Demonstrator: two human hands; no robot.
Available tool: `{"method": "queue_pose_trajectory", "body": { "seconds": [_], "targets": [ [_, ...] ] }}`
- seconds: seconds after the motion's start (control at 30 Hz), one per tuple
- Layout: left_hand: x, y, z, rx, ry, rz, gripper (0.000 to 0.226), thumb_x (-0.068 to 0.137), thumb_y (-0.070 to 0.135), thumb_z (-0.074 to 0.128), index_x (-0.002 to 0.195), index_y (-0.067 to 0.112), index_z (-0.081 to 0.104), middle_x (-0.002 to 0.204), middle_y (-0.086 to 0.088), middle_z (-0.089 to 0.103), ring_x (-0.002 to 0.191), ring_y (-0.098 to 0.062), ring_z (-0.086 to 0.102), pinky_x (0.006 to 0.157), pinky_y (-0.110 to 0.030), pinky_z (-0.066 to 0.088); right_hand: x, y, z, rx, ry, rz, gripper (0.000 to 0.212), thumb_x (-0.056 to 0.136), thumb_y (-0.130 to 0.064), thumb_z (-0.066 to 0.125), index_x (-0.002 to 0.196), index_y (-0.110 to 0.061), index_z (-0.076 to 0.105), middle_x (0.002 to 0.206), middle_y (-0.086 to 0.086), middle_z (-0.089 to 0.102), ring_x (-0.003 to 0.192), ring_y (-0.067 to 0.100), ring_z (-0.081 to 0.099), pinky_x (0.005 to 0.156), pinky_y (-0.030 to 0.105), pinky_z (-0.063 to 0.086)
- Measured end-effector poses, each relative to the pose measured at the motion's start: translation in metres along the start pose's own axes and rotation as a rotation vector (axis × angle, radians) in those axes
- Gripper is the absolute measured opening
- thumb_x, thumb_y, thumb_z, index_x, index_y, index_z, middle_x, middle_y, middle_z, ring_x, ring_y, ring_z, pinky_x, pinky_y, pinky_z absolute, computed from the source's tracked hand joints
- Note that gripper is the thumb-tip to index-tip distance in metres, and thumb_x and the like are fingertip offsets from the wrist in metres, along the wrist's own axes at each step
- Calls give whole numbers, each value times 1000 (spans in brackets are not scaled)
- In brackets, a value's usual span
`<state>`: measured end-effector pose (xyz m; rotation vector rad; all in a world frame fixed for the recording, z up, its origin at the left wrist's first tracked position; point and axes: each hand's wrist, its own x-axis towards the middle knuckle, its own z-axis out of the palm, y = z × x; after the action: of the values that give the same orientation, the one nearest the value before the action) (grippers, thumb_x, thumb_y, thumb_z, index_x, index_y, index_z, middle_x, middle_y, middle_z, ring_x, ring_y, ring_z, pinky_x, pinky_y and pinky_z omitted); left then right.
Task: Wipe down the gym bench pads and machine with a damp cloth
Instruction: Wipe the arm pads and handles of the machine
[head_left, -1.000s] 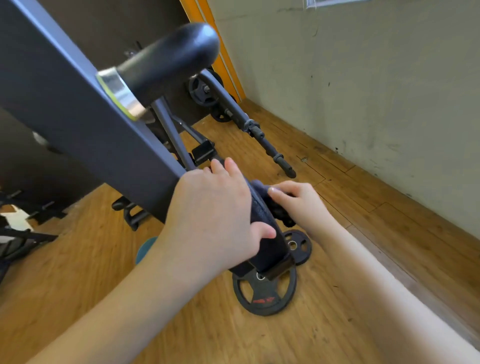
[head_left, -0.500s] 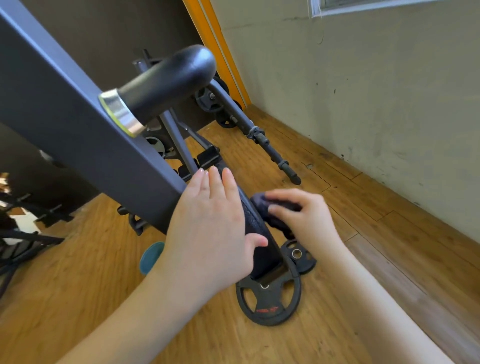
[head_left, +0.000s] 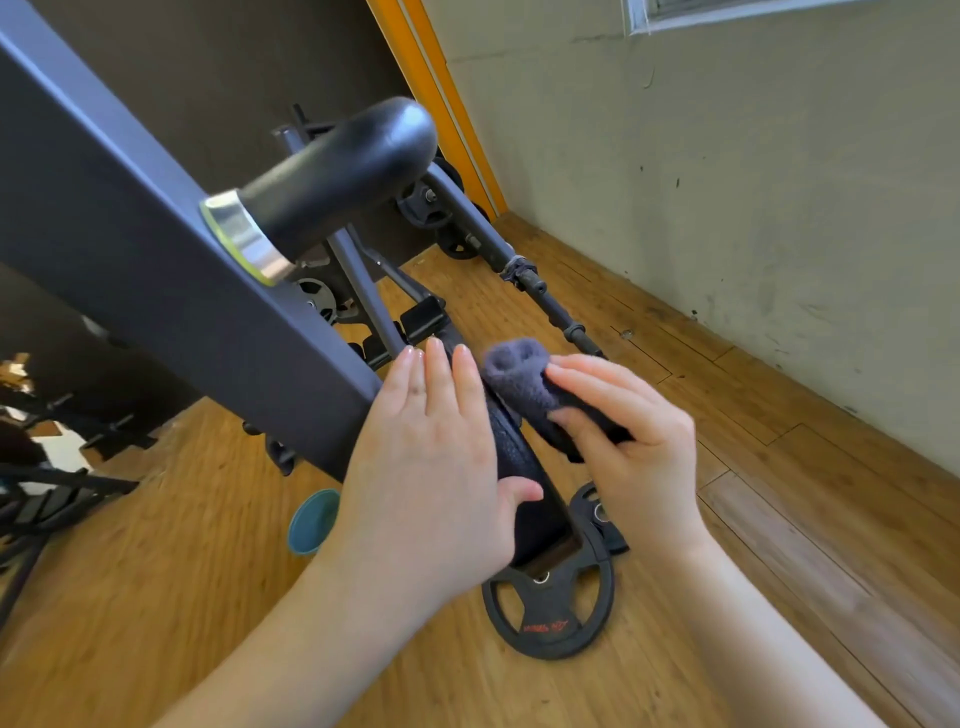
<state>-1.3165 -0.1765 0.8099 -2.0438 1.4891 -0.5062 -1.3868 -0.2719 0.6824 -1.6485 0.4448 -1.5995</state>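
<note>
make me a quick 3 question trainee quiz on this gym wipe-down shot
1. Which hand grips the cloth?
2. True or false: the left hand lies with straight fingers against the black pad.
3. What lies on the floor below the pad: A) a kettlebell B) a weight plate C) a rope?

Key
1. The right hand
2. True
3. B

A black weight plate (head_left: 548, 608) and teal cup (head_left: 310, 521) on wooden floor (head_left: 156, 597).
</note>
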Motion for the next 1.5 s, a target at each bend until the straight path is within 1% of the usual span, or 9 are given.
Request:
{"method": "queue_pose_trajectory", "body": {
  "seconds": [0.3, 0.5, 0.77, 0.87, 1.0, 1.1, 1.2, 1.37, 1.5],
  "targets": [
    [-2, -2, 4, -34, 29, 8, 103, 88, 70, 23, 143, -5, -19, 156, -24, -10, 146, -33, -7, 119, -42, -5, -34, 37, 3, -63, -128, 131, 27, 78, -3, 61, 97, -18, 72, 103, -6, 68, 99, 10, 64, 82, 34, 54],
    [-2, 1, -1, -99, 88, 2, 98, 87, 66, 31, 145, -11, 11, 150, -31, 22, 142, -39, 21, 118, -46, 11, 16, -7, 8, 130, -20, 93, 26, 83, -9, 56, 108, -16, 64, 108, -11, 63, 108, 0, 59, 93, 13, 43],
    [-7, 3, 0, -42, 94, 19, 101, 88, 70, 22, 145, -4, -16, 157, -22, -6, 146, -30, -5, 116, -43, -14, -1, 50, 24, -129, -294, 753, 20, 89, -7, 59, 95, -21, 71, 97, -7, 67, 94, 12, 63, 73, 19, 49],
    [-6, 5, -1, -57, 104, 5, 101, 87, 71, 23, 146, -3, -13, 157, -21, -2, 147, -30, -2, 117, -42, -11, 23, 41, 17, 41, -246, 575, 23, 90, -9, 58, 99, -29, 66, 99, -10, 67, 95, 5, 62, 86, 28, 53],
    [-7, 8, -3, -138, 98, 22, 98, 75, 64, 45, 133, -15, 41, 133, -31, 49, 125, -41, 48, 111, -51, 25, 43, 3, 25, 187, -309, 280, 28, 89, -3, 56, 109, -19, 66, 111, -9, 62, 106, 1, 57, 95, 17, 44],
    [-9, 10, 6, -132, 120, 23, 97, 67, 63, 49, 125, -15, 50, 123, -31, 57, 116, -41, 56, 107, -52, 29, 28, 28, 28, 99, -314, 300, 24, 84, 3, 59, 99, -12, 71, 106, -2, 66, 103, 8, 60, 94, 21, 46],
    [-10, 11, 7, -123, 98, 10, 97, 67, 62, 50, 126, -16, 49, 125, -31, 56, 118, -41, 55, 108, -51, 28, -12, 66, 23, 16, -350, 497, 18, 79, 8, 56, 84, -1, 70, 91, 14, 69, 92, 27, 63, 85, 39, 49],
    [-9, 11, 10, -124, 132, 15, 96, 70, 62, 48, 127, -15, 48, 126, -31, 55, 120, -41, 54, 110, -50, 28, -69, 95, 0, -221, -511, 959, 23, 83, 4, 51, 80, -7, 72, 87, 14, 70, 87, 31, 64, 69, 34, 50],
    [-8, 10, 11, -134, 161, 18, 97, 70, 62, 49, 127, -16, 47, 126, -31, 55, 119, -41, 54, 110, -50, 30, -33, 40, -9, 22, -38, 751, 26, 87, -4, 59, 88, -28, 69, 91, -14, 68, 89, -5, 62, 81, 23, 51]
  ]
}}
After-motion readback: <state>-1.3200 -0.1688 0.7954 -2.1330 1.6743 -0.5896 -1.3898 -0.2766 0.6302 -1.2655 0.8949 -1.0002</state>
